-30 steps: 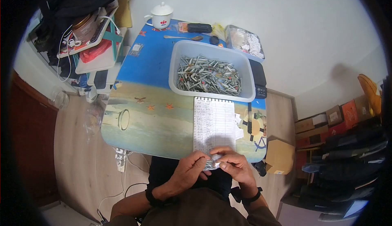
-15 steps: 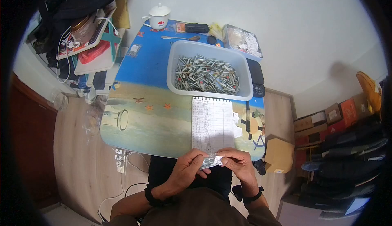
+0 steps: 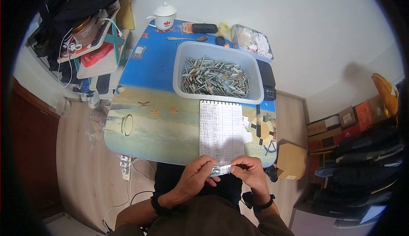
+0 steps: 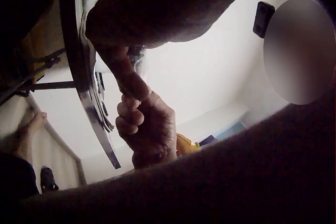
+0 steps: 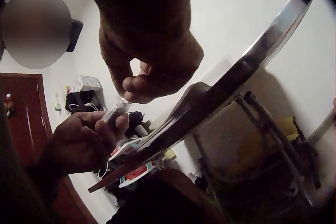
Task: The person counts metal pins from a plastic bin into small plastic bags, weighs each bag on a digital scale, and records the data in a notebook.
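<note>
Just past the table's front edge, a small clear bag (image 3: 219,170) with metal pieces and a white label is held between both hands. The left hand (image 3: 195,176) grips its left end, thumb on top and fingers beneath. At its right end the right hand (image 3: 250,173) pinches with thumb and forefinger. In the right wrist view the bag (image 5: 114,111) lies in the curled fingers of the left hand (image 5: 79,142), the right hand (image 5: 149,66) above it. The left wrist view shows the right hand (image 4: 149,127) with fingers curled; the bag is mostly hidden there.
A handwritten spiral notepad (image 3: 221,129) lies on the table (image 3: 170,144) beyond the hands. Behind it stands a translucent bin (image 3: 175,80) of metal screws or anchors. A black scale (image 3: 267,80), lidded white cup (image 3: 165,18), spoon, paper slips and a box of scraps are around it.
The right hand's fingers have drawn back slightly right from the bag's middle to its end, so more of the label shows. The left hand keeps its grip. The view has shifted slightly.
</note>
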Demonstrator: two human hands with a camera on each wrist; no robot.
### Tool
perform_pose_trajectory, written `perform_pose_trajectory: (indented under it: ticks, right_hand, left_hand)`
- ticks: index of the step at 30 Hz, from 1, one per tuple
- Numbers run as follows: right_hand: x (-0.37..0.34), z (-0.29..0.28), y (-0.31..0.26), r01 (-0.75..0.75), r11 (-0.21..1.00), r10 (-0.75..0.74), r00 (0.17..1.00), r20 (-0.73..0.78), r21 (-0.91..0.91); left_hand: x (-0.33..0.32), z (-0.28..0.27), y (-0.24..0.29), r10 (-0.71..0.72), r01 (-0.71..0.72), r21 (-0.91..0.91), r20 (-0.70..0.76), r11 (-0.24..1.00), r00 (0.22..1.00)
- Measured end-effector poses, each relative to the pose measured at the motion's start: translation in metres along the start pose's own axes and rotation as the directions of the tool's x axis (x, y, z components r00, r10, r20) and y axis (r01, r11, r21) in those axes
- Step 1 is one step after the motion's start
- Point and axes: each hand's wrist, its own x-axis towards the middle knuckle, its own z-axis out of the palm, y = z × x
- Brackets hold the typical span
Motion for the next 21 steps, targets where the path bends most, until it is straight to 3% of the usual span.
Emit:
perform_pose_trajectory:
  ticks: [3,6,8,15,17,21]
  right_hand:
    - [0.001,0.000,-0.002,0.054,0.996,-0.056,0.998,-0.018,-0.074]
    - [0.001,0.000,-0.003,0.027,0.998,-0.023,0.997,-0.075,0.060]
    - [0.002,0.001,-0.007,0.031,0.999,-0.031,0.999,-0.017,-0.032]
    - [0.005,-0.008,-0.002,-0.055,0.998,0.054,0.996,0.076,0.012]
    - [0.007,-0.010,0.001,-0.181,0.981,0.174,0.979,0.107,0.064]
    - [0.009,-0.008,0.002,-0.116,0.992,0.112,0.989,0.097,0.039]
  left_hand:
    - [0.000,0.000,0.003,-0.006,0.006,0.011,0.011,1.000,1.000]
    - [0.000,-0.001,0.005,-0.002,0.001,0.009,0.018,1.000,1.000]
    - [0.000,0.000,0.005,-0.020,0.020,0.022,0.016,1.000,1.000]
    - [0.004,-0.001,0.004,-0.019,0.018,0.037,0.027,0.999,0.999]
    - [0.005,-0.001,0.003,-0.007,0.006,0.026,0.023,1.000,1.000]
    - [0.005,-0.002,0.005,-0.016,0.016,0.014,0.013,1.000,1.000]
